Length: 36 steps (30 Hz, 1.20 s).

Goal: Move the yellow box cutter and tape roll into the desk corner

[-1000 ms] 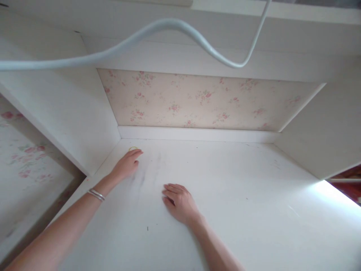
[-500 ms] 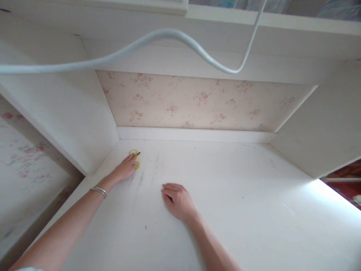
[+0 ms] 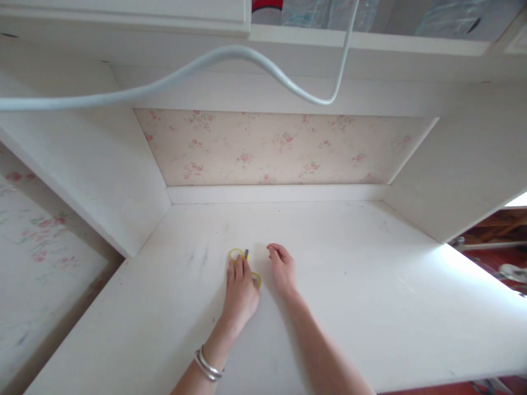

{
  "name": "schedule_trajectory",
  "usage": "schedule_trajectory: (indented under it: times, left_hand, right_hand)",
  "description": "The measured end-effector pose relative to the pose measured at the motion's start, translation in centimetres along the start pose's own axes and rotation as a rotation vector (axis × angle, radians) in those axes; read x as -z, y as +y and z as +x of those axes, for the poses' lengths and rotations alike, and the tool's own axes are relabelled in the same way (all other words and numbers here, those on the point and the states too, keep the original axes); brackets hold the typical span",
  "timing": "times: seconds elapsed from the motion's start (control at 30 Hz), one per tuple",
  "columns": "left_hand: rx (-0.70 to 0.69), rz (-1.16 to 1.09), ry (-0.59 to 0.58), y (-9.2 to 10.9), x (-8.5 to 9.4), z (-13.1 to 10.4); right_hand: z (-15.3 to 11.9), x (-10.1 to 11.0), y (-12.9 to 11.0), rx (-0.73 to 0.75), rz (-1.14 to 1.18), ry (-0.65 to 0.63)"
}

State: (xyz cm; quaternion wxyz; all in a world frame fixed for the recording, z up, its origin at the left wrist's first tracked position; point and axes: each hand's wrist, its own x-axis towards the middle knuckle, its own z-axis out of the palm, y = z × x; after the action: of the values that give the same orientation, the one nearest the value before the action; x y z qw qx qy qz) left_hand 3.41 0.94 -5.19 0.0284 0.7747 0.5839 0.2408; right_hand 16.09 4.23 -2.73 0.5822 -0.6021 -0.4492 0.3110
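My left hand (image 3: 241,288) lies palm down on a white desktop (image 3: 337,307), its fingers over yellow things pressed against the surface. A thin yellow ring (image 3: 236,253) shows beyond the fingertips, and a second yellow ring (image 3: 257,278) shows by the thumb side. Between them sticks out a short grey tip (image 3: 246,254) with yellow at its base. The hand hides whether these parts are joined. My right hand (image 3: 282,267) rests on the desktop just to the right, apart from the rings. Its fingers are curled in, and nothing shows in them.
A white cable (image 3: 247,53) hangs across the upper view. Above is a white cabinet (image 3: 123,19) with plastic-wrapped items (image 3: 304,12) on an open shelf. White side panels (image 3: 453,142) and a flowered back wall (image 3: 263,148) enclose the desktop. Reddish floor shows at right.
My left hand has slid the yellow rings and grey tip rightward and nearer across the desktop. My right hand has shifted slightly right and farther forward. The view has also moved a little.
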Motion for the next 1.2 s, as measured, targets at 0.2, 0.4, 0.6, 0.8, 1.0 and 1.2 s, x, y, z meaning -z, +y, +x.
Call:
schedule_trajectory:
  times: [0.2,0.4,0.6,0.8,1.0,1.2]
  left_hand:
    - [-0.015,-0.112,0.05,0.2,1.2,0.7]
    - [-0.008,-0.091,0.031,-5.3,3.2,3.2]
    - [-0.088,-0.107,-0.08,-5.3,3.5,3.8]
    - [-0.056,-0.261,0.051,-3.5,5.7,2.9]
    - [-0.21,-0.284,-0.164,-0.9,7.3,1.4]
    - [-0.209,-0.206,-0.25,-0.2,7.0,1.3]
  right_hand:
    - [-0.1,0.3,-0.3,-0.057,0.041,-0.034]
    - [0.4,-0.3,0.4,-0.085,-0.007,-0.117]
    - [0.4,-0.7,0.7,-0.074,-0.067,-0.119]
    - [0.2,-0.8,0.3,-0.101,-0.041,-0.118]
    - [0.2,-0.7,-0.1,-0.086,-0.026,-0.112]
    - [0.2,-0.8,0.1,-0.093,-0.053,-0.126]
